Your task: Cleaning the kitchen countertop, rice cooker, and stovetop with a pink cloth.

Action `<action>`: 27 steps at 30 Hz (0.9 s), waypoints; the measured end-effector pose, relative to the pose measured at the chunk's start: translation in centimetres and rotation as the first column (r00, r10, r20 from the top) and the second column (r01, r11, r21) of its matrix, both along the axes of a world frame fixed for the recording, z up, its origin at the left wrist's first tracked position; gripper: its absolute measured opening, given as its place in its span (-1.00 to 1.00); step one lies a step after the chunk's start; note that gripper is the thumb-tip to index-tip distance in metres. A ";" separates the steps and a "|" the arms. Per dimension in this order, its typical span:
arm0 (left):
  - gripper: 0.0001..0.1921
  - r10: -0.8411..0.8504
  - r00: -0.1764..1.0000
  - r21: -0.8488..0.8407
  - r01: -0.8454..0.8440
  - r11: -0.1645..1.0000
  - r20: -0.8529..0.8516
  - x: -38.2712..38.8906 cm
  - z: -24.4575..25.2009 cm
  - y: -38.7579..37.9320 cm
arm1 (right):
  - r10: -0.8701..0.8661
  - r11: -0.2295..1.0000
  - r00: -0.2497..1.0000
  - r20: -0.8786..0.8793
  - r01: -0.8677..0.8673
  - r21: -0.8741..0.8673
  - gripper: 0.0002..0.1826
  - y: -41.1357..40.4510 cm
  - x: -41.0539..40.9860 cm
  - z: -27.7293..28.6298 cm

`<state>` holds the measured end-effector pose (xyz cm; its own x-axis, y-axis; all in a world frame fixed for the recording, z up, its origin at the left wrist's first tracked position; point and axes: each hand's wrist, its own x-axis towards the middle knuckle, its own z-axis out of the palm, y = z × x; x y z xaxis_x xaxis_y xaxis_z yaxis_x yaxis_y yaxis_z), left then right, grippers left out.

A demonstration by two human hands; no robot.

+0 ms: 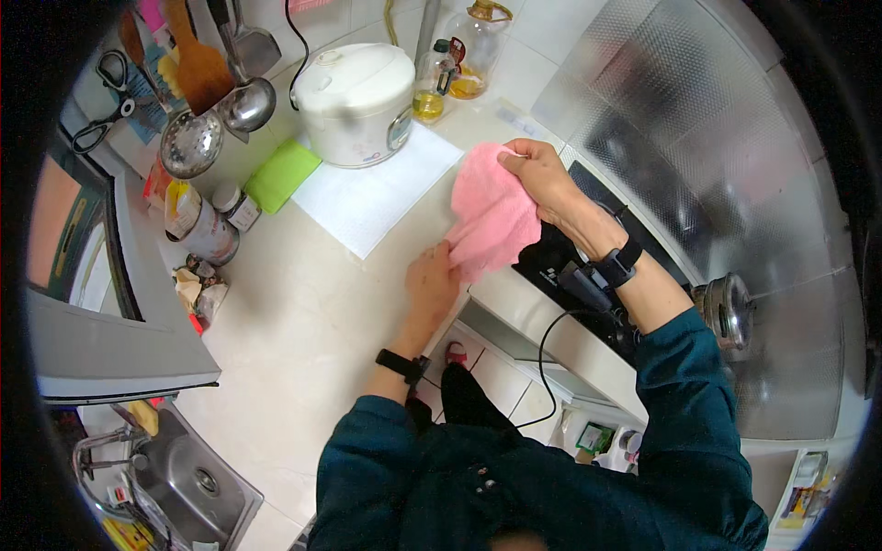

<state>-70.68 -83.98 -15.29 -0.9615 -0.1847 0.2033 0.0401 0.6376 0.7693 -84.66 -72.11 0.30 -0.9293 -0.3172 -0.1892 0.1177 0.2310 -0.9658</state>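
Observation:
A pink cloth (493,213) hangs spread between my two hands, above the corner of the pale countertop (296,324). My right hand (541,175) pinches its upper right edge between thumb and fingers. Lower down, my left hand (434,279) grips the cloth's bottom left edge; part of its fingers is hidden. Behind the cloth lies a black glass cooktop (544,258), partly covered by my right forearm. A white rice cooker (355,103) stands beyond the cloth on a white mat (372,213).
Two oil bottles (431,82) stand beside the rice cooker. A green cloth (282,175), a jar (236,205) and a can (207,231) line the left wall under hanging utensils (193,141). An open window sash (124,351) juts above the steel sink (186,475). A metal pot (727,310) sits at right.

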 end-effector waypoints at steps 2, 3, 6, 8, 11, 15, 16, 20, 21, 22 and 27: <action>-0.73 -0.023 0.997 -0.007 0.022 1.000 -0.077 -0.5 -0.2 -1.2 | 0.004 1.000 1.000 -0.025 -0.003 0.015 -0.83 0.9 -0.6 -0.2; -0.87 -0.021 0.988 -0.024 0.017 1.000 -0.152 -0.3 0.0 -2.4 | 0.035 0.999 0.998 -0.049 -0.034 0.021 -0.83 0.6 -1.0 -0.4; -0.87 -0.006 0.994 -0.004 0.006 1.000 -0.108 -1.1 1.9 -4.4 | 0.021 0.944 0.992 -0.123 0.021 0.330 -0.85 1.9 -4.2 -2.3; -0.87 -0.002 0.993 -0.024 -0.001 1.000 -0.116 -2.3 3.2 -5.2 | 0.055 0.902 0.978 -0.199 0.037 0.431 -0.84 2.9 -5.9 -2.8; -0.85 -0.004 0.989 -0.073 -0.006 0.997 -0.147 -3.9 5.5 -6.9 | 0.131 0.849 0.945 -0.299 0.049 0.526 -0.80 3.1 -8.4 -2.6; -0.80 -0.012 0.973 -0.222 -0.041 0.974 -0.230 -4.5 9.1 -8.0 | 0.369 0.788 0.831 -0.415 -0.043 0.614 -0.75 2.1 -10.1 0.2; -0.79 -0.041 0.959 -0.278 -0.040 0.960 -0.281 -4.4 10.0 -7.3 | 0.438 0.763 0.780 -0.446 -0.060 0.644 -0.73 2.4 -10.5 0.5; -0.74 -0.138 0.966 -0.392 0.042 0.919 -0.219 -2.4 7.0 -3.5 | 0.586 0.595 0.713 -0.385 -0.056 0.801 -0.74 3.9 -10.7 -2.0; -0.71 -0.154 0.984 -0.452 0.100 0.886 -0.085 -1.3 5.5 -2.2 | 0.549 0.575 0.743 -0.383 -0.003 0.818 -0.72 4.1 -9.8 -3.7; -0.68 -0.198 0.976 -0.485 0.215 0.848 0.086 -0.2 4.5 -0.6 | 0.512 0.548 0.770 -0.382 0.050 0.835 -0.69 4.4 -9.1 -5.6; -0.58 -0.156 0.930 -0.258 0.249 0.934 0.333 4.6 -0.9 1.9 | 0.511 0.587 0.798 -0.320 -0.053 0.808 -0.58 6.0 -6.5 -16.3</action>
